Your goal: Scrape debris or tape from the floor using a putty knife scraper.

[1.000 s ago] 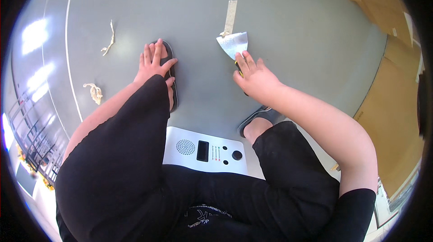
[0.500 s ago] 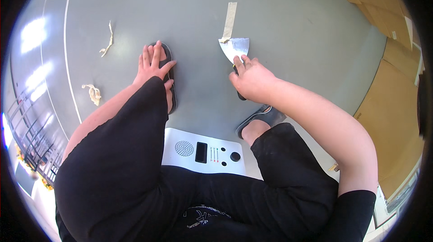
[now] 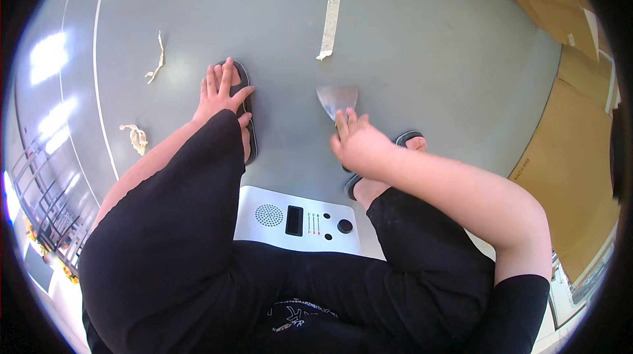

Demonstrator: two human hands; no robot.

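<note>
My right hand (image 3: 361, 141) is closed around the dark handle of a putty knife (image 3: 337, 99), whose wide metal blade points away from me. The blade is slightly smeared by motion and sits apart from the tape. Beyond it, a strip of beige masking tape (image 3: 330, 27) lies on the grey floor (image 3: 422, 57), its near end ragged and curled. My left hand (image 3: 221, 95) rests with fingers spread on my left foot, over a dark sandal (image 3: 252, 136). It holds nothing.
Two crumpled tape scraps lie on the left: a thin twisted one (image 3: 158, 60) and a bunched one (image 3: 137, 139). Between my legs is a white panel (image 3: 277, 238) with a speaker grille and knobs. Brown cardboard (image 3: 560, 176) stands at the right. A metal rack (image 3: 49, 202) is far left.
The putty knife has come back toward me in my right hand, off the tape's near end. The tape strip stays on the floor. My left hand has hardly moved.
</note>
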